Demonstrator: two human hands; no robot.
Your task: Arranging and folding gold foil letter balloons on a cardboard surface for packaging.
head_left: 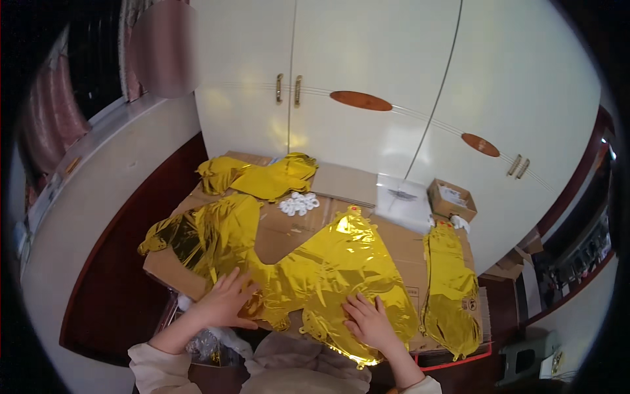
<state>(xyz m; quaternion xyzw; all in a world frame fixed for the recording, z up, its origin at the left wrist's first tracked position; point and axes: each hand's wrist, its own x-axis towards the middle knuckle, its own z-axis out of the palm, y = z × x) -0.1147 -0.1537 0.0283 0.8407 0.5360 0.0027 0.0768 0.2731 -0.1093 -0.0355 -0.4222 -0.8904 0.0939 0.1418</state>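
Note:
A large, flat gold foil balloon [341, 262] lies spread over the cardboard in front of me, shiny and creased. My left hand [231, 299] rests at its near left edge, fingers apart and holding nothing. On the right part of the foil lies my right hand [369, 322], palm down with its fingers loosely spread. Another gold foil piece [449, 289] stretches lengthwise along the right side. Farther back at the left sits a crumpled gold foil piece [275, 178]. Beside it is a cluster of small white rings [299, 204].
Brown cardboard [279, 235] covers the work surface. At the back are a flat cardboard sheet [344, 184], a white sheet [401, 200] and a small open box [453, 199]. White cabinets [367, 52] stand behind. A clear plastic bag [213, 345] is below left; a grey stool [530, 358] stands right.

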